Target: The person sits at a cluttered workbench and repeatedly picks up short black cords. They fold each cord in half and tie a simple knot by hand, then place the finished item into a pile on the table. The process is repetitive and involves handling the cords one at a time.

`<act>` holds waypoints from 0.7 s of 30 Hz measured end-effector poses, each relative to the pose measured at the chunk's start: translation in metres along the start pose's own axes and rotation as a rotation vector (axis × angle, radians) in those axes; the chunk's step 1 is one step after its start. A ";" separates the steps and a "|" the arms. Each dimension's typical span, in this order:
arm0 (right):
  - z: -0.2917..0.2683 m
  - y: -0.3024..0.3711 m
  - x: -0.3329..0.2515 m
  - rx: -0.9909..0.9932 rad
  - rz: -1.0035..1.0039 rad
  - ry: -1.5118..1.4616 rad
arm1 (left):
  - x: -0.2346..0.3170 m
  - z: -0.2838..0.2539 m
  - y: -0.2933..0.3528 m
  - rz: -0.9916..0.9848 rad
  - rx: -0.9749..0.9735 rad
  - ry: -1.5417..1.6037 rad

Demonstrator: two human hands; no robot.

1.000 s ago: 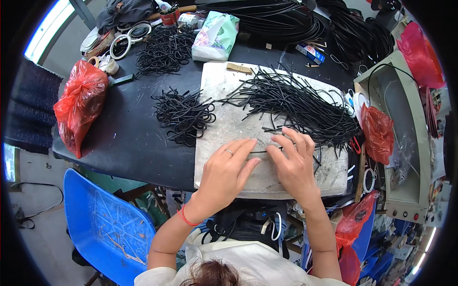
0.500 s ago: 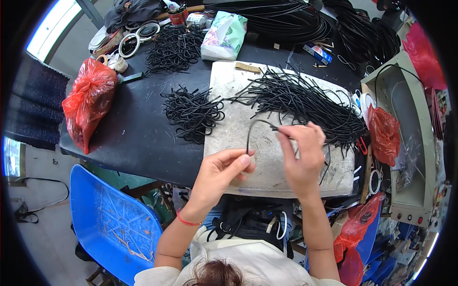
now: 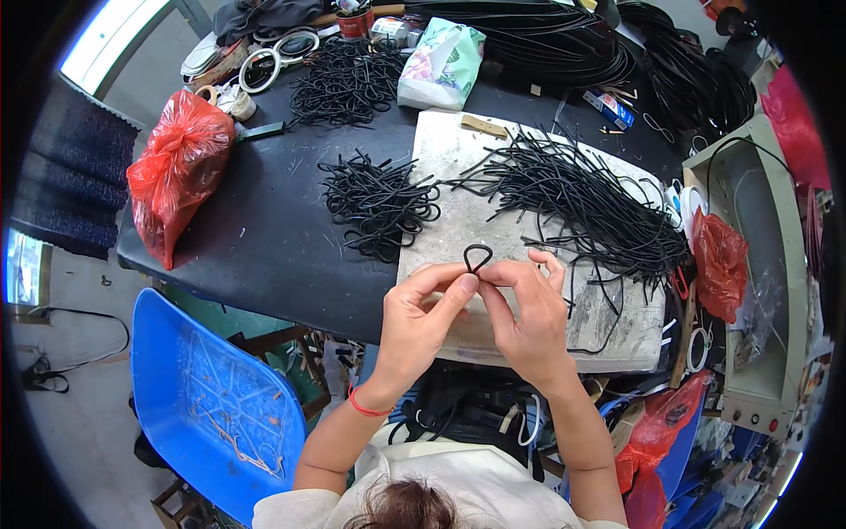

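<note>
Above the front part of a stained white board (image 3: 441,203), both my hands meet on one black cord (image 3: 478,249), bent into a small upright loop. My left hand (image 3: 429,309) pinches the cord between thumb and forefinger. Beside it, fingertips nearly touching, my right hand (image 3: 529,313) pinches the cord's crossing ends, its outer fingers raised. Beyond my right hand lies a spread bundle of straight black cords (image 3: 582,198). A pile of looped black cords (image 3: 370,204) rests by the board's left edge, partly on the black table (image 3: 273,256).
A red plastic bag (image 3: 176,167) stands at the left, and a blue plastic chair (image 3: 220,397) below the table edge. Farther back are another cord heap (image 3: 344,84), a tissue pack (image 3: 441,66) and black coils (image 3: 529,44). A metal cabinet (image 3: 749,264) borders the right.
My right hand has moved left to meet my left hand. The cord, an open arc before, is now closed into a small loop. The view has shifted slightly.
</note>
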State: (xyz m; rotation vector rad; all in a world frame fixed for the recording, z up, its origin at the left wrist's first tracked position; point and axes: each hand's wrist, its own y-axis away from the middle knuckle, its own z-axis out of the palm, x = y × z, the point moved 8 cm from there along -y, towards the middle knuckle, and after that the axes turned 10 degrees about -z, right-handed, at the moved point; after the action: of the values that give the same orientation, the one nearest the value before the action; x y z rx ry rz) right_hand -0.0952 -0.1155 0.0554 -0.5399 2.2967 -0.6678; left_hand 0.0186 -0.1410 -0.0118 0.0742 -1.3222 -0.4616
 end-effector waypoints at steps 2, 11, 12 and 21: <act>-0.001 -0.001 0.000 -0.017 -0.005 0.014 | -0.001 -0.004 -0.002 0.036 0.002 0.166; -0.019 -0.011 -0.004 0.054 -0.137 0.229 | -0.005 0.004 -0.009 -0.273 -0.146 0.390; -0.017 -0.012 -0.005 0.059 -0.149 0.226 | -0.008 0.007 -0.008 -0.286 -0.175 0.412; -0.013 -0.004 -0.003 0.163 -0.127 0.190 | -0.008 0.020 -0.002 -0.296 -0.218 0.429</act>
State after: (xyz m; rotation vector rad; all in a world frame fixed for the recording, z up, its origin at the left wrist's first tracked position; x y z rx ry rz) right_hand -0.1020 -0.1128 0.0672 -0.5697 2.3691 -0.9969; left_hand -0.0027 -0.1358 -0.0145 0.1782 -0.8355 -0.7915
